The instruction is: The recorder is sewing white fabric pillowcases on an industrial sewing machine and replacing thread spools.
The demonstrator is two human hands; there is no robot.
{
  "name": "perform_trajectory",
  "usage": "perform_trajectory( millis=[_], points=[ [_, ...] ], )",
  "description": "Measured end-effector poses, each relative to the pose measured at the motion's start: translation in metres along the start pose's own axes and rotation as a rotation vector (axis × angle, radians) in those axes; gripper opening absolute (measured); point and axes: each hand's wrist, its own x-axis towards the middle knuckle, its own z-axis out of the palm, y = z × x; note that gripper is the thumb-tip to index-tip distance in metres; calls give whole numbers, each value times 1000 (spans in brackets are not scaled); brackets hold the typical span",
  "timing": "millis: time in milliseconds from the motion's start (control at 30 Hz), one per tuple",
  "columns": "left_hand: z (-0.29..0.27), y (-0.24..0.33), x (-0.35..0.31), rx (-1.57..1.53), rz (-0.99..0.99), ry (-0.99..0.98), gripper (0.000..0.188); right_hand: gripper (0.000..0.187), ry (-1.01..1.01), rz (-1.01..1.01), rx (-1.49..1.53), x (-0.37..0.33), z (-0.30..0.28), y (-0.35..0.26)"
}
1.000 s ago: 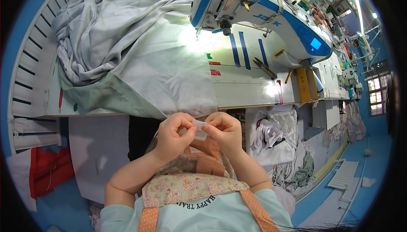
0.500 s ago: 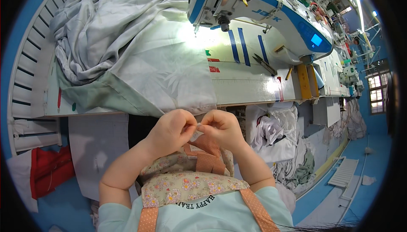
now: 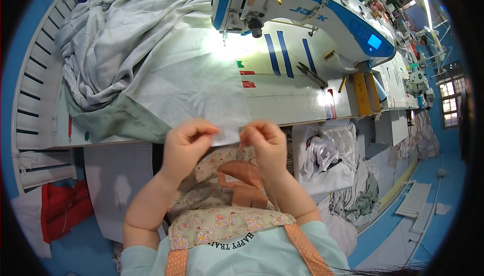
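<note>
Both hands pinch a small white fabric piece (image 3: 228,135) just off the table's near edge, above the lap. Left hand (image 3: 185,145): thumb and forefinger clamped on the piece's left end. Right hand (image 3: 264,142): fingers curled tight on the right end, so the piece is stretched between them. We can't tell whether it joins the bigger white panel (image 3: 191,81) lying on the table (image 3: 297,102) behind it; the two overlap at the edge.

We judge the piece light, limp and thin: it will sag or fold without tension, so hold it at the ends or corners with fingertip pinches, as here. Not fragile, low slip risk.

Outward: the panel runs back to the lit needle area of the sewing machine (image 3: 302,8) along the far edge. A grey-white cloth heap (image 3: 111,39) fills the far left corner. Snips (image 3: 310,74) lie right of the blue tape strips (image 3: 280,54). Scrap cloth (image 3: 327,155) hangs below the table's right side.
</note>
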Motion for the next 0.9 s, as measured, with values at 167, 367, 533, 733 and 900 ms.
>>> perform_trajectory(
  millis=[167, 367, 533, 733, 900],
  points=[
    [-39, 7, 12, 56, -22, 149, 13, 25, -139, -770, -944, 12, -42, -2],
    [-83, 4, 34, 384, 127, 168, 11, 36, -194, -1170, -1328, 33, -48, 20],
    [-103, 4, 50, 448, 151, 98, 13, 29, -281, -1203, -1175, 38, -40, 18],
    [-107, 15, 53, 551, 185, 44, 12, 24, -412, -1295, -1087, 46, -30, 6],
    [-87, 35, 68, 528, 56, 23, 13, 21, -494, -1172, -1044, 46, -29, -1]
  ],
)
